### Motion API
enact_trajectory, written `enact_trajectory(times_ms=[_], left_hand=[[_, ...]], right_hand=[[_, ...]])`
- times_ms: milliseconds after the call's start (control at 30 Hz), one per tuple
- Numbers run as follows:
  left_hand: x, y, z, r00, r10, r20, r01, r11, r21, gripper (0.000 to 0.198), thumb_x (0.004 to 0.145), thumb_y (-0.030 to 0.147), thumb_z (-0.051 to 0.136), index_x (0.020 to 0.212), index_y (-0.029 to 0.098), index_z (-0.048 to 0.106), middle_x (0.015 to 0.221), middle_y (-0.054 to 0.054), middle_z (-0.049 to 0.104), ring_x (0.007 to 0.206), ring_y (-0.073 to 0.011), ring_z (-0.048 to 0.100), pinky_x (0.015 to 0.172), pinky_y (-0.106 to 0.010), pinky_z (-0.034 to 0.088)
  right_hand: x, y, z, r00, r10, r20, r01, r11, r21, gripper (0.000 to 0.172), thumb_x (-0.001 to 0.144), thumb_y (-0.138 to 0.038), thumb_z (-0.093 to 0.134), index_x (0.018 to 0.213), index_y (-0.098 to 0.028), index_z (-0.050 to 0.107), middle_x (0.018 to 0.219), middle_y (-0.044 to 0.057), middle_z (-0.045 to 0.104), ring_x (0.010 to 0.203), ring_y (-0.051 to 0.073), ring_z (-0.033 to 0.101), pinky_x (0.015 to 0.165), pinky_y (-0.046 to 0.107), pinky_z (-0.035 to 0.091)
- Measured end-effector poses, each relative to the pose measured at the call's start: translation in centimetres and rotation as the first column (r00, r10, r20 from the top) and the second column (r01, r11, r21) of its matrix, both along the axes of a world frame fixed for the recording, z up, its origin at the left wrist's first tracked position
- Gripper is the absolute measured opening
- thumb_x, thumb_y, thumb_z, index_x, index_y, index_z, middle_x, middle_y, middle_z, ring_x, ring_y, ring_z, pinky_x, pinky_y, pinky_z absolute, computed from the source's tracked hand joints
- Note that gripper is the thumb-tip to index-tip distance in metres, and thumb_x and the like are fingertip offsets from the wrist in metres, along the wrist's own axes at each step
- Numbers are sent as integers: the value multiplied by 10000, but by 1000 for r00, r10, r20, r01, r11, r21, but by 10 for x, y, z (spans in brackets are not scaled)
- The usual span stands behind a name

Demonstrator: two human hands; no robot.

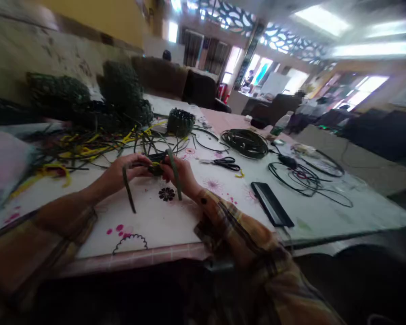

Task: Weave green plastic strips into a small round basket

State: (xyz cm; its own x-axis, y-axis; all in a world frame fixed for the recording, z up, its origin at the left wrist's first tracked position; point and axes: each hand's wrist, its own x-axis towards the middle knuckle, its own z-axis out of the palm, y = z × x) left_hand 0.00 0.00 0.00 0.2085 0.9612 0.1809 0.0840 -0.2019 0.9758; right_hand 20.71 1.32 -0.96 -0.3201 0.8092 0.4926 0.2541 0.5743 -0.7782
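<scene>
Through the head camera, our left hand and right hand are both pinched closed on a small dark woven piece held between them, just above the table. Loose green strips hang from it below the left fingers. We judge that firm pinches and flat, untwisted strips serve best here. Scissors lie beyond the right hand.

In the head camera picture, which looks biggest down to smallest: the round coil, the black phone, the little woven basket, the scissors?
1. Coil.
2. Phone and woven basket look about alike; the phone lies nearer the camera, so I won't rank them.
3. Scissors.
</scene>
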Motion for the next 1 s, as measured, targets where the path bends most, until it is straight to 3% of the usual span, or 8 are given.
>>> enact_trajectory(times_ms=[200, 367, 500, 667, 733, 833, 900, 1000], left_hand=[[15, -14, 13, 990, 105, -98, -102, 994, 42, 270, 693, 392, 770, 799, 153, 701, 795, -35, 721, 671, -195, 708, 723, -365, 634], [18, -17, 10, 987, 111, -118, -106, 993, 53, 293, 689, 437, 748, 800, 166, 742, 778, -34, 739, 651, -189, 701, 698, -344, 621], [16, -20, 7, 971, 116, -210, -92, 989, 120, 306, 777, 430, 688, 882, 151, 758, 822, -53, 758, 724, -201, 722, 725, -329, 608], [15, -23, 3, 969, 130, -209, -79, 968, 237, 253, 801, 359, 691, 923, 148, 759, 876, -43, 762, 728, -173, 728, 705, -277, 601], [15, -21, 2, 959, 146, -242, -77, 959, 272, 223, 789, 342, 699, 894, 155, 762, 836, -33, 758, 687, -160, 721, 681, -263, 594], [14, -16, 2, 951, 191, -244, -142, 969, 203, 243, 772, 360, 697, 876, 149, 755, 799, -44, 754, 657, -179, 724, 644, -278, 594], [11, -12, 4, 955, 246, -165, -226, 965, 132, 263, 739, 376, 713, 864, 147, 743, 764, -46, 746, 635, -194, 723, 623, -297, 597], [6, -8, 9, 941, 339, 8, -339, 939, 55, 239, 665, 356, 750, 797, 160, 713, 685, -24, 716, 596, -197, 707, 643, -336, 610]], right_hand=[[-3, -3, 2, 990, -26, 136, 23, 999, 24, 242, 900, -296, 555, 696, -195, 473, 583, -33, 560, 562, 99, 519, 548, 200, 385], [-4, -3, 5, 963, -56, 264, 16, 989, 150, 262, 935, -347, 557, 731, -193, 499, 591, -23, 560, 581, 116, 533, 578, 220, 383], [-3, -3, 7, 939, -114, 325, 44, 976, 213, 296, 946, -356, 557, 710, -192, 485, 583, -27, 534, 543, 98, 473, 548, 218, 336], [-2, -4, 8, 922, -136, 363, 39, 964, 263, 230, 923, -293, 578, 729, -192, 508, 622, -23, 556, 558, 98, 481, 551, 219, 322], [-4, -4, 6, 929, -126, 348, 36, 967, 253, 221, 916, -291, 590, 732, -193, 517, 628, -24, 570, 561, 98, 499, 560, 217, 342], [-5, -4, 4, 973, -58, 224, 23, 987, 159, 181, 925, -306, 585, 781, -197, 561, 595, -41, 571, 534, 95, 532, 552, 208, 390], [-4, -3, 3, 997, -5, 71, -1, 996, 94, 116, 934, -322, 575, 953, -211, 603, 598, -61, 586, 515, 94, 560, 546, 202, 432], [-1, -2, 3, 996, -48, -81, 54, 995, 86, 216, 941, -338, 564, 1129, -233, 581, 625, -73, 607, 485, 89, 569, 534, 204, 461]])
